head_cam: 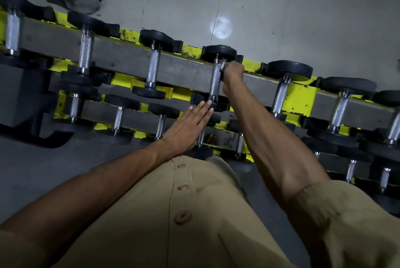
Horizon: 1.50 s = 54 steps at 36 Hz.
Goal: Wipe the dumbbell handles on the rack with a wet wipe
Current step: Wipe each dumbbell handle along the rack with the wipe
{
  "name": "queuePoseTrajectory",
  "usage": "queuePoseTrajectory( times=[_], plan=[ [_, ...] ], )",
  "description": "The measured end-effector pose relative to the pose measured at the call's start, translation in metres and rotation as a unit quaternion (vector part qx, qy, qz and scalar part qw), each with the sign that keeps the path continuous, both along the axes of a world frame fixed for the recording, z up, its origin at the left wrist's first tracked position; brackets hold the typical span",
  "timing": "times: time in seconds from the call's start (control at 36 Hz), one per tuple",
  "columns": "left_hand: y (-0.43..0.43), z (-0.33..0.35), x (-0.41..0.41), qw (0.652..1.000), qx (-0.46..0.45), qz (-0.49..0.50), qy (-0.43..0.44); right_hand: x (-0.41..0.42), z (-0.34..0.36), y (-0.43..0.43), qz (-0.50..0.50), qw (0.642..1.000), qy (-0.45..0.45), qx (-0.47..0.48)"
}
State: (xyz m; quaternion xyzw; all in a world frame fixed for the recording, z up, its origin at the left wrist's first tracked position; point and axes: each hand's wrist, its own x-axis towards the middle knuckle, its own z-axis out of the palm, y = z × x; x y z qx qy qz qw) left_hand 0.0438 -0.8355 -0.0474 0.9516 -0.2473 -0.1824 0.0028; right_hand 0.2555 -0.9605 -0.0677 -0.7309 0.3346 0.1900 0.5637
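1. Head view, general: person stands over a yellow rack (300, 96) w/ three tiers of dumbbells, looking down past a tan button shirt (179, 213). Grey floor (281, 7) beyond the rack; a bright light spot on it.
2. R hand (232, 73): fingers curled round the far end of the top-tier dumbbell handle (215, 81), just below the far weight plate (218, 52). A small pale scrap shows at the fingers, prob. the wet wipe (223, 64); too small and dim to confirm, most of it hidden in the grip.
3. L hand (188, 127): flat, fingers straight and together, holding nothing. Fingertips (205, 105) touch or lie just at the near plate (211, 102) of the same dumbbell; appears to steady it, though contact can't be confirmed.
4. Work item location: 4th dumbbell from the left on the top tier, resting across the rack rails, not lifted.
5. Progress, judged only: one handle in work, wipe at its far end, so the stroke toward the near plate is likely still to do. No visible wet/dry difference on any knurled handle; which ones are done can't be told.
6. Remaining, est.: three top-tier handles to the left, e.g. the adjacent handle (152, 70), three or so to the right, plus the lower tiers. Assume most of the rack is outstanding.
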Motion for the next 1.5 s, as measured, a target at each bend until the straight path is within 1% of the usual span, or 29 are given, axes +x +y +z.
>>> queuePoseTrajectory(
  times=[0.06, 0.11, 0.19, 0.25, 0.36, 0.47, 0.56, 0.61, 0.64, 0.67, 0.69, 0.75, 0.81, 0.83, 0.92, 0.97, 1.0, 1.03, 1.14, 1.17, 1.19, 1.22, 1.28, 1.31, 1.33, 1.42, 1.47, 1.5],
  plan=[
    [0.000, 0.000, 0.000, 1.000, 0.003, 0.002, 0.002, 0.001, 0.005, 0.003, 0.000, 0.999, -0.028, -0.041],
    [-0.001, 0.000, -0.001, 1.000, 0.004, 0.003, 0.004, -0.014, 0.004, 0.002, 0.032, 0.994, -0.043, -0.092],
    [0.000, -0.001, -0.003, 1.000, 0.002, 0.008, 0.002, -0.050, 0.007, 0.000, 0.062, 0.991, -0.076, -0.093],
    [0.000, -0.001, -0.003, 1.000, -0.001, 0.009, 0.003, -0.071, 0.009, -0.009, 0.114, 0.981, -0.096, -0.121],
    [-0.002, -0.003, -0.002, 1.000, -0.009, 0.012, -0.001, -0.106, 0.010, -0.032, 0.227, 0.946, -0.151, -0.174],
    [-0.005, -0.005, -0.003, 0.999, -0.028, 0.020, -0.008, -0.109, 0.021, -0.042, 0.269, 0.922, -0.201, -0.191],
    [-0.007, -0.008, -0.002, 0.998, -0.055, 0.028, -0.001, -0.093, 0.032, -0.043, 0.301, 0.883, -0.279, -0.229],
    [-0.010, -0.008, -0.002, 0.997, -0.074, 0.034, 0.008, -0.077, 0.035, -0.040, 0.348, 0.838, -0.333, -0.257],
    [-0.012, -0.009, -0.002, 0.996, -0.081, 0.039, 0.014, -0.068, 0.034, -0.038, 0.381, 0.805, -0.362, -0.275],
    [-0.013, -0.009, -0.003, 0.995, -0.085, 0.043, 0.018, -0.059, 0.033, -0.035, 0.421, 0.764, -0.384, -0.303],
    [-0.014, -0.009, -0.003, 0.995, -0.087, 0.045, 0.019, -0.050, 0.032, -0.033, 0.467, 0.715, -0.398, -0.336],
    [-0.014, -0.010, -0.003, 0.994, -0.093, 0.052, 0.018, -0.038, 0.025, -0.031, 0.576, 0.602, -0.391, -0.392],
    [-0.014, -0.011, -0.003, 0.994, -0.099, 0.054, 0.014, -0.037, 0.020, -0.036, 0.672, 0.491, -0.363, -0.418],
    [-0.013, -0.012, -0.004, 0.994, -0.098, 0.052, 0.011, -0.039, 0.019, -0.039, 0.705, 0.450, -0.355, -0.418],
    [-0.012, -0.015, -0.003, 0.995, -0.090, 0.045, 0.004, -0.045, 0.014, -0.048, 0.771, 0.352, -0.366, -0.385],
    [-0.013, -0.017, -0.004, 0.995, -0.089, 0.043, -0.002, -0.036, 0.019, -0.052, 0.798, 0.306, -0.377, -0.357],
    [-0.013, -0.017, -0.004, 0.995, -0.089, 0.042, -0.007, -0.027, 0.024, -0.052, 0.801, 0.293, -0.378, -0.359],
    [-0.014, -0.018, -0.005, 0.995, -0.089, 0.042, -0.011, -0.016, 0.029, -0.051, 0.794, 0.291, -0.383, -0.371],
    [-0.015, -0.020, -0.006, 0.995, -0.088, 0.045, -0.021, 0.010, 0.041, -0.043, 0.758, 0.330, -0.377, -0.417],
    [-0.015, -0.020, -0.007, 0.995, -0.084, 0.044, -0.022, 0.004, 0.040, -0.039, 0.757, 0.329, -0.373, -0.425],
    [-0.014, -0.020, -0.007, 0.996, -0.083, 0.042, -0.019, -0.005, 0.037, -0.038, 0.762, 0.321, -0.367, -0.426],
    [-0.014, -0.020, -0.007, 0.996, -0.080, 0.042, -0.017, -0.015, 0.032, -0.037, 0.780, 0.301, -0.358, -0.415],
    [-0.011, -0.022, -0.007, 0.996, -0.074, 0.039, -0.020, -0.032, 0.030, -0.036, 0.820, 0.239, -0.353, -0.382],
    [-0.010, -0.022, -0.007, 0.997, -0.073, 0.035, -0.017, -0.036, 0.033, -0.036, 0.828, 0.224, -0.353, -0.374],
    [-0.009, -0.022, -0.007, 0.997, -0.072, 0.032, -0.016, -0.035, 0.037, -0.036, 0.829, 0.223, -0.346, -0.378],
    [-0.008, -0.022, -0.008, 0.998, -0.059, 0.024, -0.026, -0.027, 0.044, -0.034, 0.829, 0.247, -0.321, -0.385],
    [-0.008, -0.022, -0.008, 0.997, -0.060, 0.025, -0.029, -0.029, 0.045, -0.031, 0.833, 0.277, -0.306, -0.369],
    [-0.007, -0.022, -0.008, 0.997, -0.062, 0.026, -0.030, -0.033, 0.045, -0.030, 0.834, 0.300, -0.303, -0.350]
  ],
)
